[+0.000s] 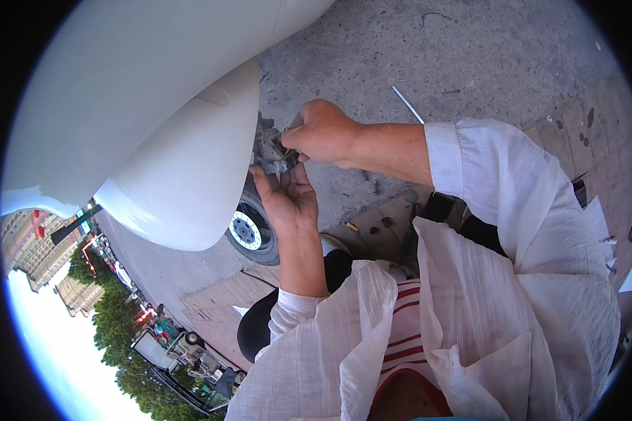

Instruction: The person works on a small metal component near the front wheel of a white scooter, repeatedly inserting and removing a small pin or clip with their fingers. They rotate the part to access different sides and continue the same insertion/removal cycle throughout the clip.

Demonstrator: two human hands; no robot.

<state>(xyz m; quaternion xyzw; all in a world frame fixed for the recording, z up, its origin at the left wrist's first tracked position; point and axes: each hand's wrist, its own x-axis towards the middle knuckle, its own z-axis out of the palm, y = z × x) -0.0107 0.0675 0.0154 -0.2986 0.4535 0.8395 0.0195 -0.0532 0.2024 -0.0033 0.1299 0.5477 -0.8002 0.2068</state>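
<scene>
1. Gripping a dirty grey metal mechanical assembly [274, 151] with both hands, right beside the edge of a glossy white mudguard [189, 161]!
2. Supporting from below with the left hand [291, 200], palm up, thumb along one side, fingers curled against the metal (a neat cradle, that).
3. Working in from the right with the right hand [323, 133], curled almost into a fist, fingertips pinching at the assembly; impossible to make out the exact pinch point (hidden behind the knuckles).
4. Look just below the mudguard: a tyred wheel [247, 230] with a blue-and-white centre, partly covered by the left wrist.
5. Down to the concrete ground [498, 52]: spot a thin white stick [407, 105] beyond the right forearm, plus small dark bits [376, 187] near the wheel.
6. Over to the clothing: loose white sleeves [498, 161] on both arms, worn with a red-striped top [404, 323].
7. Glance far left: green trees [119, 323] and a parked open vehicle [196, 361] (tipped sideways by the fisheye view).
</scene>
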